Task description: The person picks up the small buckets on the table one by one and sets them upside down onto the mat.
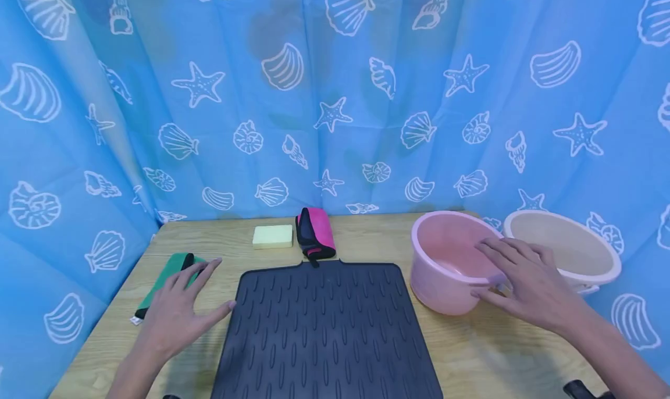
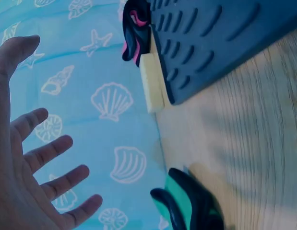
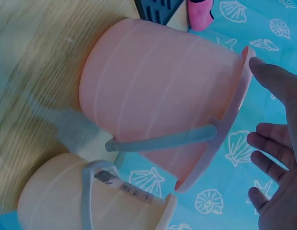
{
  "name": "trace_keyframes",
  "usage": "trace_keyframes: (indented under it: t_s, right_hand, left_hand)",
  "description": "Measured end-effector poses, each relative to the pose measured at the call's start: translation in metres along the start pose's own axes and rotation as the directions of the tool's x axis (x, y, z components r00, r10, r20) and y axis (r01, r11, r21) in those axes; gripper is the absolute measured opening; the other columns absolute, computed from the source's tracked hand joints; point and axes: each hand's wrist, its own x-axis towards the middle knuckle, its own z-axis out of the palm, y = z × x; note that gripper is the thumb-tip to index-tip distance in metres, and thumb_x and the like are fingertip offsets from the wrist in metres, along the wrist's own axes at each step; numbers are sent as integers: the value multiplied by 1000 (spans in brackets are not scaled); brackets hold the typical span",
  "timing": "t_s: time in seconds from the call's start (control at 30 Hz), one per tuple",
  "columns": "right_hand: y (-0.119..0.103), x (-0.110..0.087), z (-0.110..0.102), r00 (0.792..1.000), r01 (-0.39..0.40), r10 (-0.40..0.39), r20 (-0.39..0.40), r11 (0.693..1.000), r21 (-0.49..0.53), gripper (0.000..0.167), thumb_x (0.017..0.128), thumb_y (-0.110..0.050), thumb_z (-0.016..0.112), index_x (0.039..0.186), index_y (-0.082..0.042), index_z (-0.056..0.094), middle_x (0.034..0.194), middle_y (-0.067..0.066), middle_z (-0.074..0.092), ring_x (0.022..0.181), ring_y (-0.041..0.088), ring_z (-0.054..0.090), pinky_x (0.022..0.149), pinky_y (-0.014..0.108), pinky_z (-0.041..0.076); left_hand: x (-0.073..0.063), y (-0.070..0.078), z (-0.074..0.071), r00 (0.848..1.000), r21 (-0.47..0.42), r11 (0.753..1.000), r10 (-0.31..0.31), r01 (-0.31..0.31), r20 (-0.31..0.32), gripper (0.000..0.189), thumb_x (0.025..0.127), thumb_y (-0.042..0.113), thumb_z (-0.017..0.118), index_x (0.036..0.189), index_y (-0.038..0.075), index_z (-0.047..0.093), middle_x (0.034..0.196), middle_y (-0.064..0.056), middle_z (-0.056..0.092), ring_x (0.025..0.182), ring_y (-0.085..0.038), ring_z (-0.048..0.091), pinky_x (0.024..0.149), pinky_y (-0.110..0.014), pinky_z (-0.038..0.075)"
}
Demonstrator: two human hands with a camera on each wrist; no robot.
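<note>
My right hand (image 1: 534, 285) is over the right rim of a pink bucket (image 1: 445, 291), fingers spread and loosely bent. In the right wrist view the thumb is right at the rim of the pink bucket (image 3: 158, 91), which has a grey handle (image 3: 162, 140) hanging on its side. The other fingers stay apart from it there. My left hand (image 1: 175, 312) hovers between a folded green and black cloth (image 1: 170, 274) and a dark ridged mat (image 1: 324, 335). Its fingers are spread, with nothing in them, as the left wrist view also shows.
A cream bucket (image 1: 560, 242) stands right of the pink one. At the back of the wooden table (image 1: 220, 242) lie a pale yellow sponge (image 1: 273, 237) and a rolled pink and black cloth (image 1: 319, 230). A blue seashell curtain (image 1: 293, 108) hangs behind and along both sides.
</note>
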Motion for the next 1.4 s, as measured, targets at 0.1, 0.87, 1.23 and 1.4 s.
trace_keyframes:
  t_s: [0.1, 0.87, 1.23, 1.4]
  right_hand:
    - [-2, 4, 2, 999, 36, -35, -28, 999, 18, 76, 73, -53, 82, 132, -10, 62, 132, 13, 60, 121, 39, 50, 87, 60, 33]
    - [-7, 10, 25, 981, 166, -159, -108, 984, 63, 50, 89, -57, 67, 103, -10, 76, 99, 2, 71, 96, 26, 62, 80, 47, 43]
    - [-10, 12, 35, 947, 272, -257, -192, 961, 57, 62, 106, -46, 29, 79, -11, 71, 76, -5, 57, 65, 10, 50, 55, 24, 45]
    - [-13, 19, 34, 939, 270, -254, -231, 962, 40, 62, 106, -46, 30, 76, -10, 71, 72, -5, 54, 59, 7, 47, 49, 22, 42]
  left_hand:
    - [2, 4, 4, 1000, -39, 999, -7, 7, 4, 84, 87, 65, 65, 156, 26, 35, 148, -15, 42, 127, -51, 39, 87, -72, 34]
    - [16, 34, 45, 999, -168, 986, -2, -5, -45, 79, 85, 64, 68, 149, 22, 47, 144, -12, 48, 128, -39, 46, 98, -67, 37]
    - [19, 40, 56, 999, -149, 988, -32, 31, -8, 84, 85, 71, 62, 150, 21, 47, 147, -11, 47, 130, -37, 45, 101, -66, 37]
    - [18, 38, 56, 999, -157, 987, -40, 38, -15, 83, 84, 70, 63, 150, 22, 48, 147, -10, 47, 130, -37, 45, 101, -66, 37]
